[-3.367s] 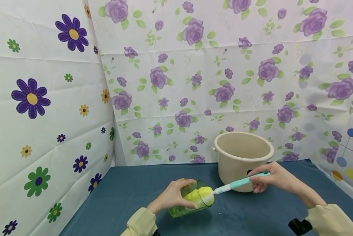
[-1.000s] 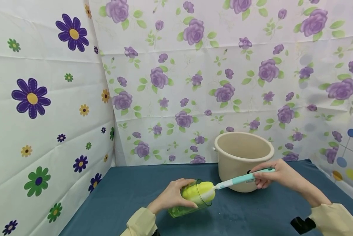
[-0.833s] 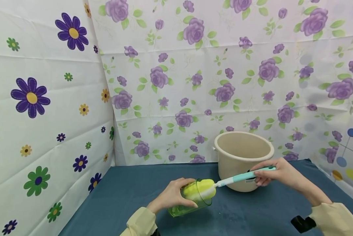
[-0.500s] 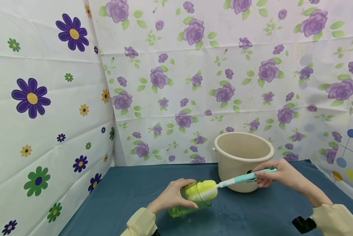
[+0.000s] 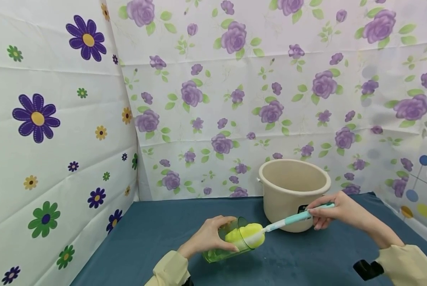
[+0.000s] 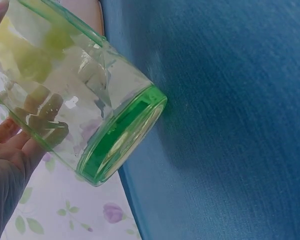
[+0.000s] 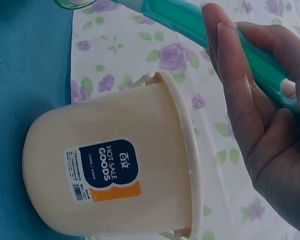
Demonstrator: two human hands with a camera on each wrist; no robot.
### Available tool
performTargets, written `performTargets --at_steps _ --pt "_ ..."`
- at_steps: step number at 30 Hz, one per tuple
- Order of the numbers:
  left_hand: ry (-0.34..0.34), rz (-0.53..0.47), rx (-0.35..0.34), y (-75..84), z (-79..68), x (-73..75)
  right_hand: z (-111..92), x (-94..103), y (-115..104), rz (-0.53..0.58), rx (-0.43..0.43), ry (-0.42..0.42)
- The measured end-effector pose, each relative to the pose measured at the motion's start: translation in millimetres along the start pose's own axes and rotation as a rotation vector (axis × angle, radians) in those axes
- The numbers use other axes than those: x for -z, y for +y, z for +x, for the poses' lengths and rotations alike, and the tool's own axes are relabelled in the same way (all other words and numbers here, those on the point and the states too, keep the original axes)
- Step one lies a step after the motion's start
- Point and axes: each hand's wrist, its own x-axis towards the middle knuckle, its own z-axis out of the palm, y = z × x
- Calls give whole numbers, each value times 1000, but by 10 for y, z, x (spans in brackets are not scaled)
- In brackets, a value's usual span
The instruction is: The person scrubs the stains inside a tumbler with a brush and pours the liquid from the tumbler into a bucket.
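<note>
My left hand (image 5: pixel 210 236) grips a clear green-tinted cup (image 6: pixel 85 95), tilted with its mouth toward the right and its thick green base low to the left. A yellow sponge head (image 5: pixel 255 234) sits partly inside the cup and partly out past the rim. It belongs to a bottle brush whose turquoise and white handle (image 5: pixel 295 218) slants up to the right. My right hand (image 5: pixel 336 209) pinches the end of that handle between thumb and fingers. In the left wrist view, fingers show through the cup wall, and the sponge is a yellow blur inside.
A beige bucket (image 5: pixel 270 198) with a "HOT SALE GOODS" label (image 7: pixel 107 170) stands behind the brush handle, at the back right. Dark blue cloth (image 5: pixel 156 226) covers the table. Flower-printed sheets (image 5: pixel 199 119) rise at the back and left.
The sponge head has shifted back and forth at the cup's mouth and now pokes out lower and farther right. The right hand has moved slightly with the handle; the left hand and cup stay in place.
</note>
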Motion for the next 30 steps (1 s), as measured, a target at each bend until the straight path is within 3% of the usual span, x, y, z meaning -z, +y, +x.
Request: performTargets --at_steps 11,19,30 --pt "8 19 -2 -26 16 2 38 -21 -6 1 -13 65" --pt "6 17 4 -27 19 6 30 6 74 14 29 39" --pt "2 25 18 -24 18 -5 -58 58 176 36 -101 -20"
